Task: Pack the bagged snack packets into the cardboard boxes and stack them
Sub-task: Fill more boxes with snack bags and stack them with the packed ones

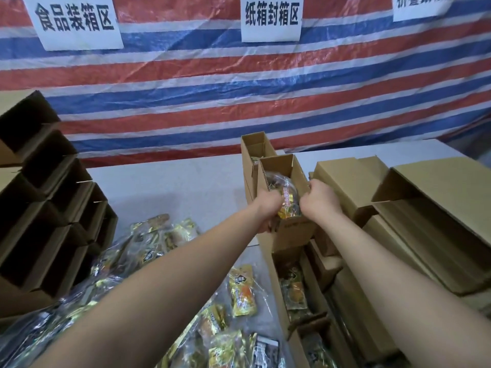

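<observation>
**Two hands on one box, bag partly in**

Both hands are up at the open cardboard box [287, 208], which sits on top of the row of filled boxes [295, 288] at the right of the tabletop [186, 187]. I read the step as seating a bagged snack packet [285, 197] down into that box before stacking.

How I'd do it well:
- Hold the box wall steady with one hand and push with the other. The box is perched on other boxes and looks easy to tip.
- Press the bag down along its length, not at one corner, so the film doesn't bunch at the mouth.
- Keep the flaps clear. The far flap stands upright, so don't trap the bag edge under it.
- Check the bag sits below the rim, or the next box won't stack flat.

Fingers:
- Left hand [268, 205]: curled at the near left wall of the box, against the bag. I can't tell whether it pinches the bag or only the cardboard, because the fingertips are hidden behind the knuckles.
- Right hand [320, 200]: fingers curled over the right wall's top edge, gripping the cardboard. Not spread.

Elsewhere:
- Loose packets [164, 261] are heaped on the tabletop, lower left.
- Empty boxes [47, 208] are stacked at the left, openings facing me.
- Flat cartons [425, 221] are piled at the right.
- Another open box [255, 155] stands just behind the one in hand.
</observation>
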Tool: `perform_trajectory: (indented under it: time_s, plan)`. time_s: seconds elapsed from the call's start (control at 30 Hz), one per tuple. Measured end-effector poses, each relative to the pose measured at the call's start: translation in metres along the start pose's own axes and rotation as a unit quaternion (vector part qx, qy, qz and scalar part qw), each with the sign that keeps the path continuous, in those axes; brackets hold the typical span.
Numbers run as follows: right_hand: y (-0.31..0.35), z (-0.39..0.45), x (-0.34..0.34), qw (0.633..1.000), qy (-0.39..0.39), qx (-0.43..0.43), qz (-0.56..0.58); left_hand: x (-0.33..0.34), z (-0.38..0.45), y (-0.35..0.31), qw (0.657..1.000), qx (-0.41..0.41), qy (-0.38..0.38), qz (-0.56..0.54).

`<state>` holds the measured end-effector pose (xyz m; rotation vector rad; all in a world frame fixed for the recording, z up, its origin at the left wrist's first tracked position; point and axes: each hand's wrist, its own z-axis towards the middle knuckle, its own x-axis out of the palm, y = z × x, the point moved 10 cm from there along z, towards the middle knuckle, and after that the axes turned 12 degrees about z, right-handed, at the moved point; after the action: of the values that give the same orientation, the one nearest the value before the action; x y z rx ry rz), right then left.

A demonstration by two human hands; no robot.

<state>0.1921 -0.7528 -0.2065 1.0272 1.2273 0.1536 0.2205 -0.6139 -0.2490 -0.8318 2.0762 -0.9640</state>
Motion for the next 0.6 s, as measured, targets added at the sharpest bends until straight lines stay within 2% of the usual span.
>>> perform_trajectory:
  time_s: [0.27, 0.47, 0.6]
  plan:
    - [-0.019, 0.033, 0.010, 0.999, -0.015, -0.028, 0.009, 0.022, 0.043, 0.006, 0.999, -0.020, 0.016, 0.023]
    - [-0.032, 0.044, 0.019, 0.998, -0.026, -0.029, 0.040, 0.022, 0.057, 0.017, 0.998, -0.059, -0.020, 0.000]
    - [-0.036, 0.048, 0.024, 0.998, -0.027, -0.028, 0.053, 0.024, 0.066, 0.020, 0.997, -0.066, -0.017, -0.034]
